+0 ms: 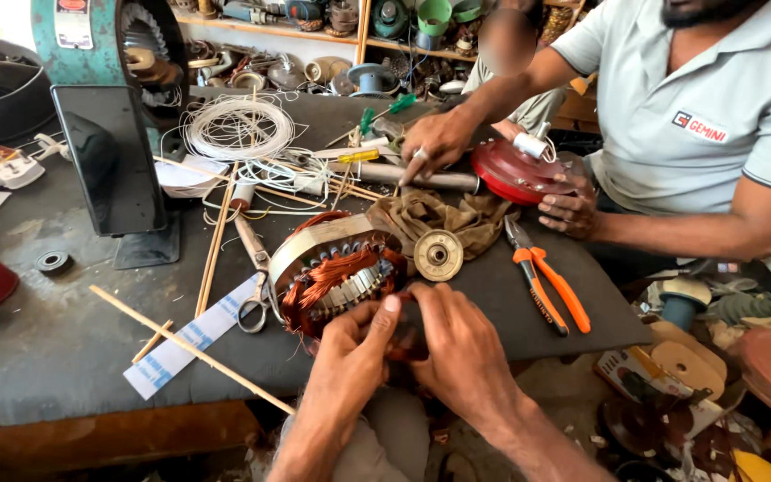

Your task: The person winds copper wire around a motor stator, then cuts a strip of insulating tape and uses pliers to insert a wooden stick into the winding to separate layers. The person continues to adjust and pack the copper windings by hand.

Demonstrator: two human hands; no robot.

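Both hands (412, 344) on stator (336, 277), pliers (546, 281) beside

Both hands (408, 344) on copper-wound stator (336, 277)

Two bare forearms rise from the bottom centre of the frame, ending in the left hand (356, 344) and the right hand (460, 344). Neither arm shows a sleeve, glove, watch or bracelet, and no ring is visible on the fingers. The nails are short. Below the arms, at the bottom edge, a patch of grey-beige trouser cloth (385, 446) covers the lap.
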